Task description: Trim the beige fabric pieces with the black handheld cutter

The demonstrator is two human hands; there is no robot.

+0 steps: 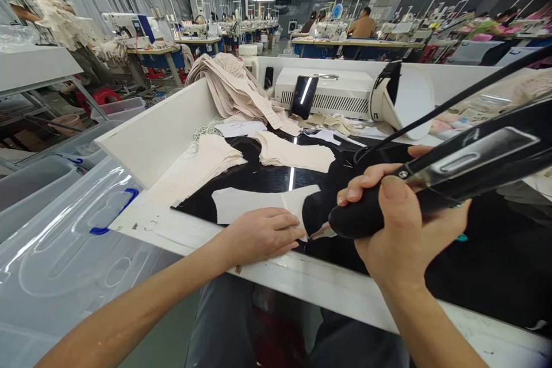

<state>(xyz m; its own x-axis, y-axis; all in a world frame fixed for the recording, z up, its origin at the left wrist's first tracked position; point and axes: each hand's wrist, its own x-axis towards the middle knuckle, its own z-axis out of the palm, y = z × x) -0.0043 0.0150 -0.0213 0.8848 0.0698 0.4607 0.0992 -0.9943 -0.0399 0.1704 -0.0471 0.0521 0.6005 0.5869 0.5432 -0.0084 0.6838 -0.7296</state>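
Observation:
My left hand (263, 234) lies flat, fingers stretched out, on the right end of a white cut fabric piece (245, 202), pressing it to the glossy black work surface (276, 176). In my right hand (401, 230), closed around its dark end, is a black hand tool with a silver panel (478, 155). It tilts up toward the right edge of the view, and I cannot make out its exact kind. Behind the white piece rests a stack of cream fabric pieces (295, 151). Another cream stack (211, 164) sits to the left.
A white board (159, 132) walls the table's left side. At the back stand a slotted white box (336, 92), a phone (303, 98) and a draped fabric bundle (233, 86). A black cable (431, 115) crosses at right. Clear plastic bins (69, 253) sit left, below the table.

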